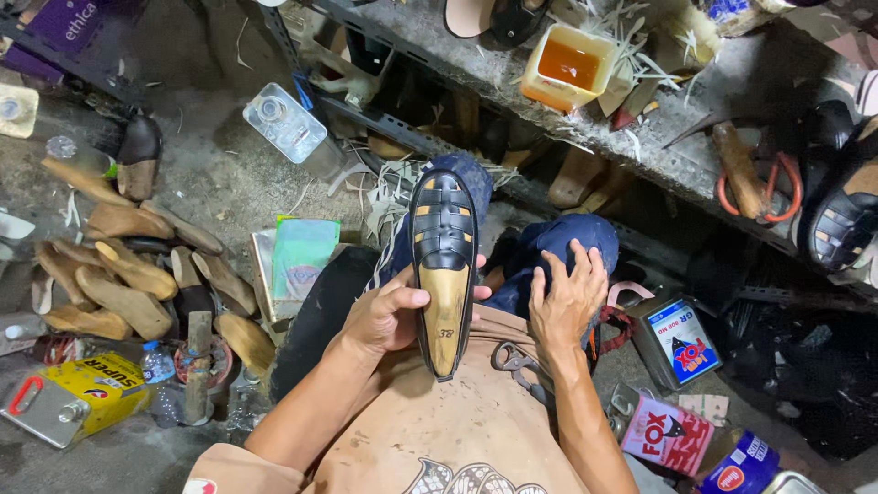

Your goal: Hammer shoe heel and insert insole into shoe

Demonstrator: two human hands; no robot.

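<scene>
The left hand (389,316) grips one black woven leather shoe on a tan wooden form (443,270), standing it up over the lap. The right hand (567,297) lies flat and loose on the blue knee, holding nothing. On the grey metal shelf (732,82), near its front edge, one square yellow plastic tub (567,66) holds orange-brown liquid. One yellow flat metal can (73,398) lies on the floor.
</scene>
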